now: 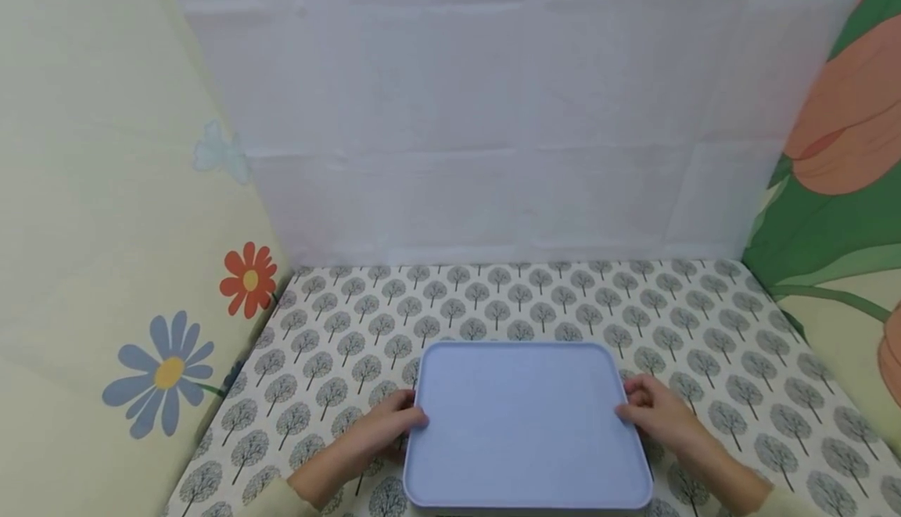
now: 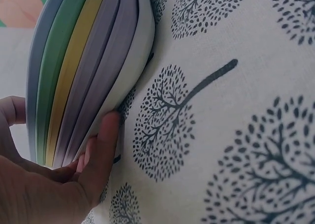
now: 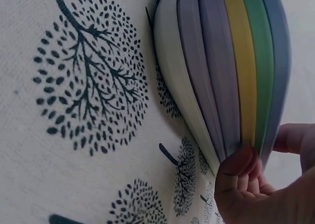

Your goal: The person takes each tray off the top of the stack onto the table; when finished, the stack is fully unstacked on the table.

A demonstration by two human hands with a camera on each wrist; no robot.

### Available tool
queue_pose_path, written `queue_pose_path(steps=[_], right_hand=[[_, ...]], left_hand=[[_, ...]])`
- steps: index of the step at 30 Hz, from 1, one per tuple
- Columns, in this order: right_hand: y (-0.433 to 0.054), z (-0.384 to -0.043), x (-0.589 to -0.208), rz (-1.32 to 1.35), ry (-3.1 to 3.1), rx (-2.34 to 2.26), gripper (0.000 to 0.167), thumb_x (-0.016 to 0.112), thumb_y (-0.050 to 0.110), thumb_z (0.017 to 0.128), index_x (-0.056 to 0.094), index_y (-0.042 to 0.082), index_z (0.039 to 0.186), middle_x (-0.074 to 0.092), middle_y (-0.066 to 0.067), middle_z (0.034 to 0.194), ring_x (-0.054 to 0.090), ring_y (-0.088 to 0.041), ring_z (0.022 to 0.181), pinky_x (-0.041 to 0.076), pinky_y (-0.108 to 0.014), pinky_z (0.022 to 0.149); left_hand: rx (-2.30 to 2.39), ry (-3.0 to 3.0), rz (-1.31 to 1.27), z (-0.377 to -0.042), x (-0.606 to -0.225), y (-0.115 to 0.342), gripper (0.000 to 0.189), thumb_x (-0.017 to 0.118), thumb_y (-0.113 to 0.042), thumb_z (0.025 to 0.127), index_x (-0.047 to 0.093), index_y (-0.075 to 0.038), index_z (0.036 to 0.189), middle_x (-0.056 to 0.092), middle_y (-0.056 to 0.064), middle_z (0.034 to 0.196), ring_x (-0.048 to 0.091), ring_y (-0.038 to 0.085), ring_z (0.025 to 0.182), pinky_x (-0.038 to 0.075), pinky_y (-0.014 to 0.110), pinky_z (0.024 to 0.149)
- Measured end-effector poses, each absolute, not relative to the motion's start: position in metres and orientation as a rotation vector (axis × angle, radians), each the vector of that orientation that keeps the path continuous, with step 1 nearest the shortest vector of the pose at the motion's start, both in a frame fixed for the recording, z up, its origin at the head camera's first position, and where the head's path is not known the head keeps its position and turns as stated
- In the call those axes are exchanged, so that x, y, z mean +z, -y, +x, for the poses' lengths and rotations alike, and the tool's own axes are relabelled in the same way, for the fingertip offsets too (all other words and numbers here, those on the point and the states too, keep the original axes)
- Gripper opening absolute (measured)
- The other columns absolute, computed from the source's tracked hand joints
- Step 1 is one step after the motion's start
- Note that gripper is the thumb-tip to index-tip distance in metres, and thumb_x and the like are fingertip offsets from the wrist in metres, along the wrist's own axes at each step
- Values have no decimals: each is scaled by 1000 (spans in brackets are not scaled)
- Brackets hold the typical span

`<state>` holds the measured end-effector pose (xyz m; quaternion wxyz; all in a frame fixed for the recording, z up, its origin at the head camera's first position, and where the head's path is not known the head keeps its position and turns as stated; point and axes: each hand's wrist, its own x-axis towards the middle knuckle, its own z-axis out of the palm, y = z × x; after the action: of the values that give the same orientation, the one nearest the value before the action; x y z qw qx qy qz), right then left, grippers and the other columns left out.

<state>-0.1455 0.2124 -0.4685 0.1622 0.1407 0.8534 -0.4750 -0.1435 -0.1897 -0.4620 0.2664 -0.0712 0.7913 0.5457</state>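
Observation:
A light blue rectangular tray (image 1: 528,423) with a raised rim lies uppermost in a stack near the front of the table. Beneath it, the left wrist view shows a green tray (image 2: 58,61), a yellow tray (image 2: 75,71), two purple trays (image 2: 93,76) and a whitish tray (image 2: 132,61) lowest. My left hand (image 1: 380,427) grips the stack's left side, thumb at the blue rim and a finger reaching the whitish tray. On the opposite side my right hand (image 1: 658,415) holds the stack, its thumb at the top rim and curled fingers (image 3: 238,165) against the layered edges.
A white tablecloth (image 1: 317,392) printed with dark trees covers the table. White folded cloth (image 1: 493,110) hangs behind it. Flower-patterned cloths stand at the left side (image 1: 84,227) and the right side (image 1: 845,227).

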Motion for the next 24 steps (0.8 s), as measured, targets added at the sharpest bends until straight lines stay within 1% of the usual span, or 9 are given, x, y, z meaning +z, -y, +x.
queue_pose_path(steps=[6,13,15,18,24], right_hand=[[-213,-143,-466,382,-2437,-1393,46,69,16,77,50,1,115,58,-9,89,56,-19,75,52,-31,63],[-223,-144,-460,369,-2395,-1444,49,64,17,82,49,-3,124,61,-10,99,60,-17,81,54,-33,68],[-227,-145,-459,350,-2375,-1490,52,64,17,82,47,-5,126,62,-12,100,62,-18,81,55,-35,68],[-232,-145,-460,350,-2311,-1582,59,67,20,82,44,-5,130,63,-12,100,64,-21,81,56,-38,69],[-244,-143,-465,432,-2112,-1722,75,69,32,81,36,-5,137,63,-18,110,66,-28,89,55,-43,74]], left_hand=[[1497,-2128,-163,-142,-463,190,71,59,-25,80,30,7,136,51,20,118,56,29,93,56,45,68],[1507,-2143,-143,-145,-460,188,74,63,-29,80,31,7,136,54,19,114,57,27,90,56,44,67],[1522,-2140,-128,-147,-460,188,75,64,-31,81,31,7,136,54,20,113,59,27,88,56,44,66],[1544,-2117,-102,-147,-459,189,74,63,-32,82,30,7,136,55,19,110,60,26,85,56,43,65],[1559,-2065,-84,-143,-464,190,72,62,-31,82,31,7,135,56,17,107,59,25,82,56,43,63]])
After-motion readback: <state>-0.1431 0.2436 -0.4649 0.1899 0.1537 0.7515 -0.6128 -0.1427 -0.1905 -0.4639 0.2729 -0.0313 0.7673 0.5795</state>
